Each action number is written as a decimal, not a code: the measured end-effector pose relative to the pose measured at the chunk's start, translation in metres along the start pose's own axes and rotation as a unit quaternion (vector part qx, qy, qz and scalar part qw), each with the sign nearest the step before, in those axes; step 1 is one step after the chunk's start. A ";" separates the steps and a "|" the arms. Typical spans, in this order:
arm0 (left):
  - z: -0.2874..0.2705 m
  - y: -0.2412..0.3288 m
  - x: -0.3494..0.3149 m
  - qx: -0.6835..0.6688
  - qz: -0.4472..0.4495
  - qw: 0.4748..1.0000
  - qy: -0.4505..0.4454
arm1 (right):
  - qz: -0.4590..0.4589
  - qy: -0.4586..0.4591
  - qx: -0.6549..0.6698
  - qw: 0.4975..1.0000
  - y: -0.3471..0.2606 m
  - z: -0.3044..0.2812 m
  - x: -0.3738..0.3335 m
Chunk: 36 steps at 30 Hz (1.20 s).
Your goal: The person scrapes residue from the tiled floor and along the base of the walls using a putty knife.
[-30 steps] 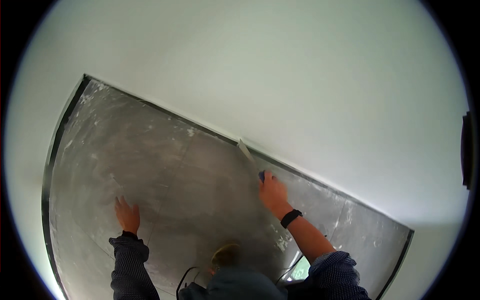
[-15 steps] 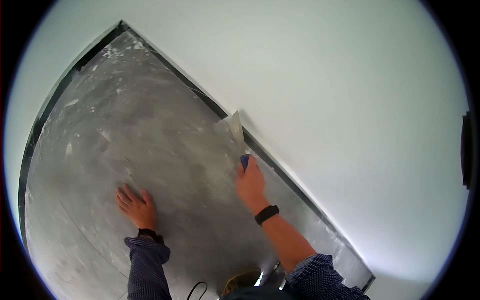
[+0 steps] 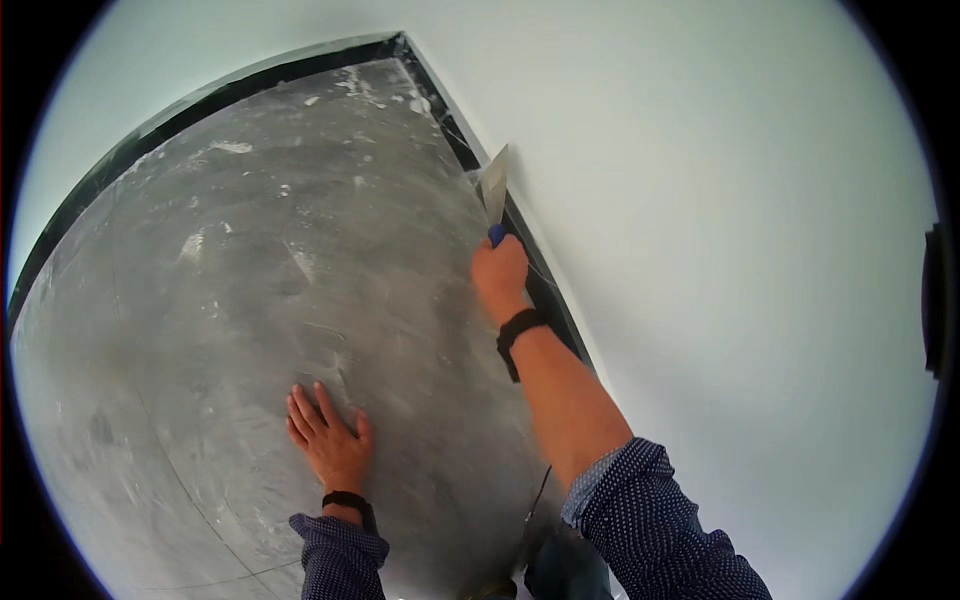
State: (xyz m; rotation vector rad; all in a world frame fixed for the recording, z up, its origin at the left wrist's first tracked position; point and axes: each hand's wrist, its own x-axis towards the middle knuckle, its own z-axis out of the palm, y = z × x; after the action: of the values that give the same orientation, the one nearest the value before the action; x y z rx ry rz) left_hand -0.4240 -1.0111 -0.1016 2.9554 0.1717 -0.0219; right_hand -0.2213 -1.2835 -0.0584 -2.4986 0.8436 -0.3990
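Note:
In my right hand [image 3: 500, 275] is a putty knife [image 3: 495, 188] with a blue handle and a broad pale blade. The fingers are wrapped round the handle. Its blade reaches over the dark baseboard [image 3: 445, 120] at the foot of the right wall, with the tip against or close to the white wall; exact contact cannot be told. My left hand [image 3: 332, 440] lies flat on the grey floor [image 3: 250, 330], fingers spread, holding nothing.
White walls [image 3: 700, 250] meet in a corner at the top, edged by the dark baseboard. Pale splatters and flakes [image 3: 355, 90] mark the floor near that corner. A thin crack line [image 3: 185, 490] runs across the lower left floor.
The view has turned, so the corner now sits farther right. My right hand with the putty knife has gone farther along the baseboard toward the corner. My left hand stays flat on the floor.

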 end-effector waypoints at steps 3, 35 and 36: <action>-0.003 0.003 0.001 -0.039 0.001 0.999 -0.004 | 0.021 -0.053 0.022 0.998 -0.024 0.011 0.040; 0.008 -0.004 -0.001 -0.027 0.016 0.996 -0.079 | -0.116 -0.137 0.010 0.984 -0.097 0.096 0.178; 0.008 0.001 0.001 -0.034 0.023 0.996 -0.078 | -0.109 -0.145 0.037 0.983 -0.094 0.100 0.185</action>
State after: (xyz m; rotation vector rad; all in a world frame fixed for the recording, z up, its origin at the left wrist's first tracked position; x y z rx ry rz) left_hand -0.4226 -1.0133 -0.1089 2.8728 0.0804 -0.2360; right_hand 0.0082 -1.3004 -0.0718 -2.5059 0.4362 -0.1278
